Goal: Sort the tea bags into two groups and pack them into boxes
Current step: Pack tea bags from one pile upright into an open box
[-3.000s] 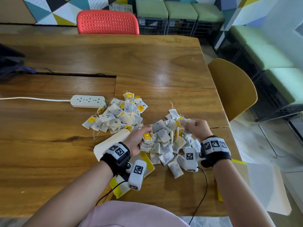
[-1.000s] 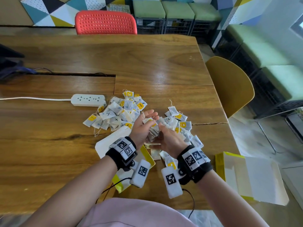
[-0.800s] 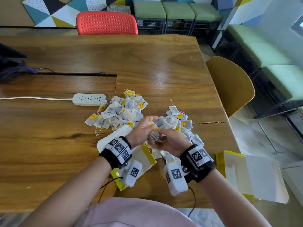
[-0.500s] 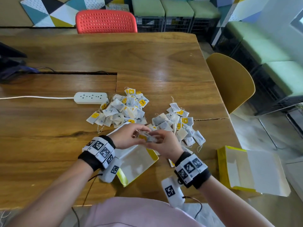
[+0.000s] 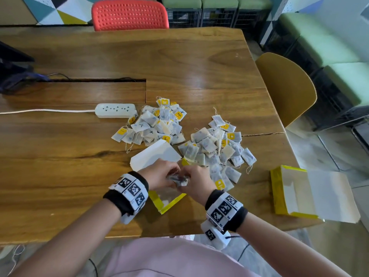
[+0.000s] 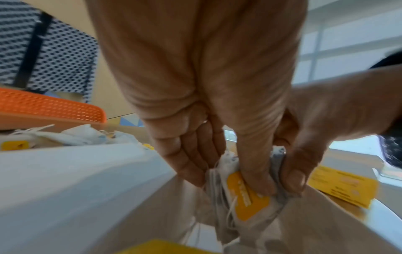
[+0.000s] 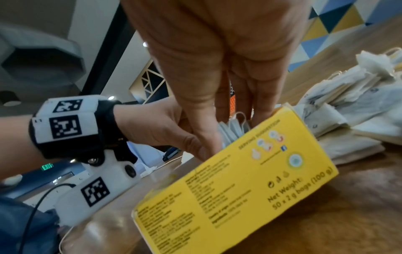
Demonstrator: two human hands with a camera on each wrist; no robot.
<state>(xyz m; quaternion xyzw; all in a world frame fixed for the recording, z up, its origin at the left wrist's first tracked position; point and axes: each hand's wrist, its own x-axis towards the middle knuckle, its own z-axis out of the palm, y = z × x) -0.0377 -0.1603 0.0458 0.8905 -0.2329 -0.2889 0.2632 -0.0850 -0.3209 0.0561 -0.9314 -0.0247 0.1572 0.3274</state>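
Wooden table (image 5: 199, 62) fills most of what I'm seeing, with a red chair (image 5: 129, 14) at the far side, a yellow chair (image 5: 285, 86) off to the right, and a white power strip (image 5: 115, 110) plugged along the left. Two loose piles of tea bags sit mid-table: the left pile (image 5: 153, 124) just beside the power strip, the right pile (image 5: 217, 148) next to it, apart by a small gap. I've got both hands together over the near yellow box (image 5: 169, 204), which lies open at the table's front edge with its white flap (image 5: 153, 156) sticking up behind. My left hand (image 5: 159, 174) has its thumb and fingers curled around a small bundle of tea bags (image 6: 245, 194), and my right hand (image 5: 196, 183) is pinching that same bundle from the other side. From the left wrist view the bundle hangs just inside the box opening, one yellow tag (image 6: 248, 199) facing out. A second yellow box (image 5: 279, 192) lies open at the right edge of the table, well apart from my hands.
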